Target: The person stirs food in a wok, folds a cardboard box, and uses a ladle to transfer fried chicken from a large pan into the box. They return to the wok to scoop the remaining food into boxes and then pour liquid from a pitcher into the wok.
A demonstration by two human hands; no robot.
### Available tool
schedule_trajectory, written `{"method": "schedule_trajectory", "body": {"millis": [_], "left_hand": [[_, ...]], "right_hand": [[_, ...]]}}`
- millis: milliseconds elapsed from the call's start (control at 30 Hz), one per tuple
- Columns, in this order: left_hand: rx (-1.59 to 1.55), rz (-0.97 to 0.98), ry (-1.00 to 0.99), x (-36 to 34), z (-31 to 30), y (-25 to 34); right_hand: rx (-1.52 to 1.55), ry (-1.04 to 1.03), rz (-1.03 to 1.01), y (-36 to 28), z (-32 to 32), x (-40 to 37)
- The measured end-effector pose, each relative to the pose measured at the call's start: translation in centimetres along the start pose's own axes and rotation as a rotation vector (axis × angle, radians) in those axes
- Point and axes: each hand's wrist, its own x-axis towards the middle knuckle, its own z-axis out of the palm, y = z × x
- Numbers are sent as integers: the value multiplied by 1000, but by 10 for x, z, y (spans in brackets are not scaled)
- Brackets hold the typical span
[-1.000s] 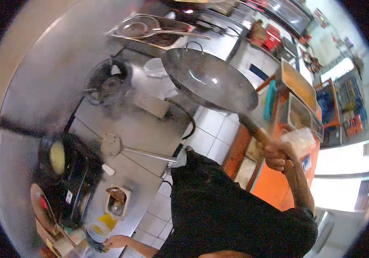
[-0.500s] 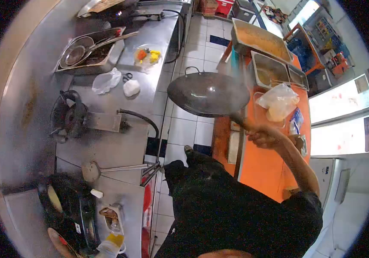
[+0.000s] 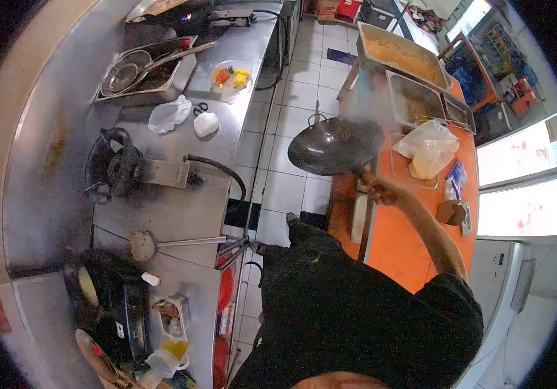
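My right hand (image 3: 384,192) is closed around the handle of a dark wok (image 3: 335,146), held over the gap between the steel counter and the orange table. The wok's bowl is tilted, with a small loop handle on its far side, and haze hangs near its right rim. Beyond the hand, a clear plastic bag (image 3: 429,149) with something pale in it lies on the orange table. My left hand is not visible.
On the left steel counter (image 3: 161,223) are a burner (image 3: 117,165), a long-handled ladle (image 3: 142,246), a tray with strainers (image 3: 178,78) and a plate of colourful food (image 3: 230,79). Metal trays (image 3: 414,97) stand on the orange table (image 3: 398,249). White floor tiles (image 3: 285,191) run between.
The wok has moved right, toward the orange table, and its tilt has changed. My right hand still grips its handle. The whole view has shifted slightly.
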Motion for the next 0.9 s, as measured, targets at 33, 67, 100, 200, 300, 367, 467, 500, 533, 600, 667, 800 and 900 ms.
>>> {"method": "schedule_trajectory", "body": {"millis": [33,67,100,200,300,367,467,500,533,600,667,800,900], "left_hand": [[-8,-9,-14,1,1,0],[-19,-17,-32,1,3,-1],[-24,-29,-51,3,6,-1],[-47,-57,-104,5,11,-3],[-63,-82,-152,6,16,-5],[-75,-99,-188,8,21,-7],[-90,-124,-231,9,26,-8],[-100,-130,-240,9,28,-9],[-105,-138,-250,10,30,-9],[-117,-148,-270,12,34,-9],[-130,-156,-287,11,38,-9],[-157,-176,-317,12,47,-8],[-181,-183,-334,14,53,-2]], "right_hand": [[-38,11,-24,1,-1,2],[-37,11,-30,5,-1,4],[-34,66,-68,11,-2,6],[-80,162,-90,9,8,0],[-200,207,-95,-2,28,-22],[-278,214,-123,-11,39,-37],[-298,229,-221,-21,59,-58],[-309,269,-280,-24,70,-69],[-319,308,-339,-26,76,-74],[-308,339,-351,-25,70,-69],[-299,370,-366,-28,73,-70],[-395,504,-614,-39,87,-83],[-440,529,-612,-51,91,-88]]}}
